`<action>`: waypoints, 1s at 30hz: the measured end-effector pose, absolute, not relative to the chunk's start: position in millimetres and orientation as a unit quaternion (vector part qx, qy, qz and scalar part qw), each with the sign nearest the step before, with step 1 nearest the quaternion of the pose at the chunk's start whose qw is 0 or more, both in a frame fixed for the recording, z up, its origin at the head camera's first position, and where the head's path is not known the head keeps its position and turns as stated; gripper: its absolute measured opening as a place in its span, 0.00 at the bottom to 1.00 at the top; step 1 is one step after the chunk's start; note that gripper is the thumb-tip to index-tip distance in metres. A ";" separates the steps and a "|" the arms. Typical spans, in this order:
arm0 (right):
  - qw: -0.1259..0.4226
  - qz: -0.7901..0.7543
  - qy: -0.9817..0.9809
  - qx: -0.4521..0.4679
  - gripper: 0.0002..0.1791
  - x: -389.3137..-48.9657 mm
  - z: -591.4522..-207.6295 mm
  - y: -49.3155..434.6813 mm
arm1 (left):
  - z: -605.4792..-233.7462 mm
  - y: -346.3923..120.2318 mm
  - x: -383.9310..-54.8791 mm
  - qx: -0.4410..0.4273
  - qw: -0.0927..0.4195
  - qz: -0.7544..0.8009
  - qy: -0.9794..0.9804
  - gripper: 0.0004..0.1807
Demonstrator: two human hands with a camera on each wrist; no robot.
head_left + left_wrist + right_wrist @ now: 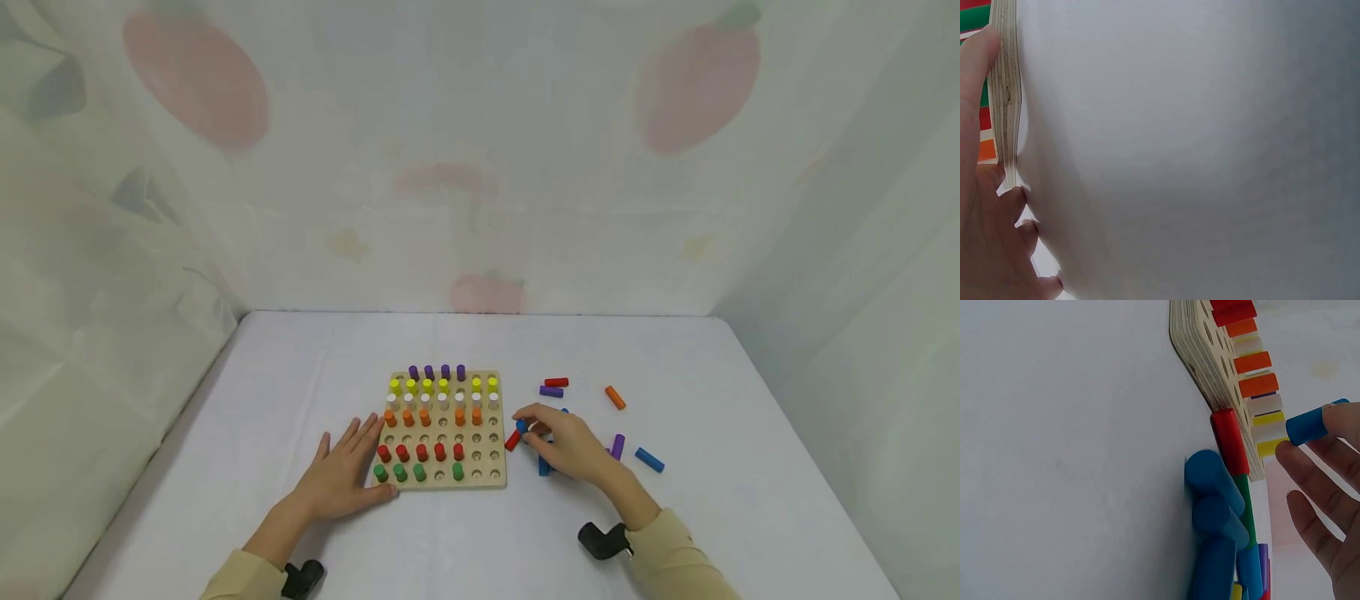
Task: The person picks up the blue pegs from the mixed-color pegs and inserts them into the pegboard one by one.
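Note:
A wooden pegboard [485, 481] lies on the table with rows of purple, yellow, white, orange, red and green pegs standing in it. One row between the orange and red pegs shows bare holes. My left hand [335, 482] rests along the board's left side with fingers spread, its thumb at the near left corner. In the left wrist view that thumb touches the board's layered edge [1005, 87]. Just right of the board, my right hand [566, 443] pinches a blue peg [1305, 427] between thumb and fingers, raised above the tabletop. A loose red peg [513, 440] lies beneath it.
Loose pegs are scattered right of the board: a red one [557, 382], a purple one [551, 392], an orange one [616, 397] and a blue one [649, 460]. Several blue pegs [1213, 569] lie under the right hand. A printed curtain [585, 250] hangs behind the table.

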State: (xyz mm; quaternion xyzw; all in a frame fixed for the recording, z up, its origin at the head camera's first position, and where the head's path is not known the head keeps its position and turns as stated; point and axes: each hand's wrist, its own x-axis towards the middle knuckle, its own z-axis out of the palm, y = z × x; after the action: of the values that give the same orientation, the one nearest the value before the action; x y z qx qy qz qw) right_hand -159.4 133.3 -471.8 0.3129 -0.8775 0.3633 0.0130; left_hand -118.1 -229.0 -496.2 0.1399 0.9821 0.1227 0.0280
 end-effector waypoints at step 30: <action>-0.011 0.384 -0.871 0.305 0.12 -177.3 -461.4 45.1 | -500.1 -228.5 -119.1 0.130 0.028 0.130 0.983 0.57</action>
State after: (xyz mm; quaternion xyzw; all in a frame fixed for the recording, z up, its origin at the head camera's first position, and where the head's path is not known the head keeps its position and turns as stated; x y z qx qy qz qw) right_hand -177.3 45.1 -461.4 0.3050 -0.8712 0.3844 -0.0110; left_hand -119.1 -228.5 -500.1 0.1301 0.9826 0.1296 0.0281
